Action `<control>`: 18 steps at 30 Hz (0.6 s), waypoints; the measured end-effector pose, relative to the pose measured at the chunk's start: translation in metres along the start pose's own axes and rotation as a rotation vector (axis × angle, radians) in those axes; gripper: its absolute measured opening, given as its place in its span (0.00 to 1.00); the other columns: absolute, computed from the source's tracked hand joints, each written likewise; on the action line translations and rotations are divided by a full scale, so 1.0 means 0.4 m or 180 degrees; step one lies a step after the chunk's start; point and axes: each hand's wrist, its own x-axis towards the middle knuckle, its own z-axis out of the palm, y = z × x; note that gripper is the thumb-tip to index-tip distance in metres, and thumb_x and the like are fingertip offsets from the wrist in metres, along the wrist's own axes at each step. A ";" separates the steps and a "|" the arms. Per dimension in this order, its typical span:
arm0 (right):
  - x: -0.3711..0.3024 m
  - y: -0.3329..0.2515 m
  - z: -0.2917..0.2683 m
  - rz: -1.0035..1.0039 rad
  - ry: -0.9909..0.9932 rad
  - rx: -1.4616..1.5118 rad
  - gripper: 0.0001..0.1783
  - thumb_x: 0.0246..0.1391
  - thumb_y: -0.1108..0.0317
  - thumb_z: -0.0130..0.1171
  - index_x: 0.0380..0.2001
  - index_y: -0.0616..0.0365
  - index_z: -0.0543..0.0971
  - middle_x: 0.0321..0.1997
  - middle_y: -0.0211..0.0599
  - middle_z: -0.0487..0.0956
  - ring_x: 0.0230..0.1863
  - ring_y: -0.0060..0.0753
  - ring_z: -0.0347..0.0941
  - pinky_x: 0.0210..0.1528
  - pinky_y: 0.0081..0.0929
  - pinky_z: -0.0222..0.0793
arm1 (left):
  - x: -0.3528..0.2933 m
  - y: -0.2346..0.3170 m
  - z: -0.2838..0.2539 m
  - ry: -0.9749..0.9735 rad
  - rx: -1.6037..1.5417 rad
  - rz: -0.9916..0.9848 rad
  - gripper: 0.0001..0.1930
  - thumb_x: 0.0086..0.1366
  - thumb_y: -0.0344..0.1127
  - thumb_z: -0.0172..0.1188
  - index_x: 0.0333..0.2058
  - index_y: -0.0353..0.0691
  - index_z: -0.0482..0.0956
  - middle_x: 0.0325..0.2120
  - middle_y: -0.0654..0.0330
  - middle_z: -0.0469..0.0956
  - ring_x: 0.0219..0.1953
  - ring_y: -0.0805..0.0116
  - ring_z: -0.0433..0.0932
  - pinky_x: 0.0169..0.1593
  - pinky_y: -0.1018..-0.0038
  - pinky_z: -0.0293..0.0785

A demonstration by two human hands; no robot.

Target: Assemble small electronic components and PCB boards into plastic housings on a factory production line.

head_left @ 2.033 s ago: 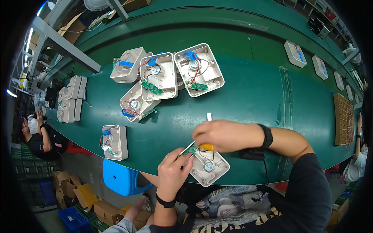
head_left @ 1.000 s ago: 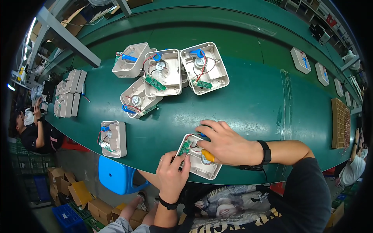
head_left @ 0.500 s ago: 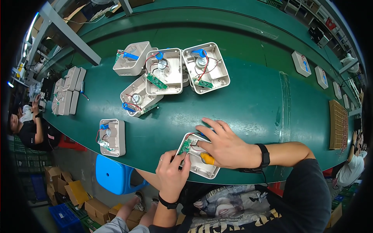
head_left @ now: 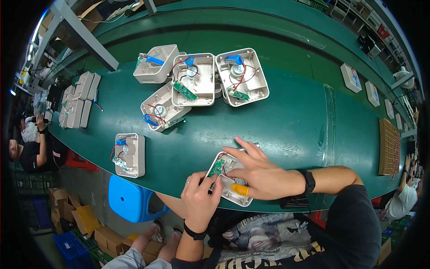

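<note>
A light-grey plastic housing (head_left: 244, 202) lies at the near edge of the bench between my hands. Inside it are a green circuit board (head_left: 217, 167) and a round metal speaker-like part (head_left: 240, 181), partly covered. My left hand (head_left: 201, 195) is closed on the housing's left rim beside the board. Over the housing's right side spreads my right hand (head_left: 264, 177), one finger reaching toward the board. Its thumb wears a yellow finger cot (head_left: 240, 189) and dips into the housing. A small grey piece (head_left: 255, 145) shows beyond the right fingers; its kind is unclear.
Several similar housings (head_left: 197, 101) with boards, wires and blue cells sit grouped at the back; another housing (head_left: 140, 157) stands to the left. More housings (head_left: 85, 112) lie far left near a co-worker. A brown gridded tray (head_left: 387, 148) is at right. A blue stool (head_left: 130, 199) stands beside the bench.
My right index finger has drawn back slightly from the board's edge. The round metal part shows more. The blue piece beneath my right fingers no longer shows. My left hand keeps its hold.
</note>
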 end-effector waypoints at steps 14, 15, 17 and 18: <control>-0.032 -0.023 -0.021 0.0128 0.0035 -0.0936 0.23 0.55 0.60 0.72 0.51 0.61 0.87 0.81 0.58 0.59 0.83 0.75 0.46 0.80 0.74 0.47 | -0.002 0.003 0.001 0.0047 0.0022 -0.0022 0.06 0.58 0.28 0.77 0.33 0.36 0.90 0.34 0.56 0.82 0.34 0.57 0.83 0.37 0.64 0.79; -0.028 -0.034 -0.021 0.0214 -0.0102 -0.1093 0.23 0.55 0.59 0.72 0.51 0.61 0.87 0.81 0.58 0.59 0.83 0.75 0.45 0.80 0.74 0.47 | -0.003 0.002 0.002 0.0049 0.0016 -0.0028 0.06 0.58 0.28 0.77 0.33 0.36 0.90 0.34 0.56 0.82 0.34 0.57 0.83 0.37 0.64 0.79; -0.025 -0.050 -0.020 0.0385 -0.0378 -0.1405 0.25 0.54 0.59 0.73 0.52 0.62 0.87 0.81 0.58 0.58 0.83 0.76 0.45 0.80 0.73 0.46 | -0.004 0.003 0.002 0.0052 0.0010 -0.0035 0.06 0.58 0.28 0.77 0.33 0.36 0.90 0.34 0.56 0.82 0.34 0.56 0.83 0.37 0.64 0.79; -0.029 -0.047 -0.015 0.0384 -0.0380 -0.1406 0.25 0.54 0.59 0.73 0.52 0.62 0.87 0.81 0.58 0.58 0.83 0.76 0.45 0.80 0.73 0.46 | -0.003 0.003 0.002 0.0054 0.0004 -0.0024 0.06 0.58 0.28 0.77 0.34 0.36 0.90 0.34 0.56 0.82 0.34 0.56 0.83 0.38 0.64 0.79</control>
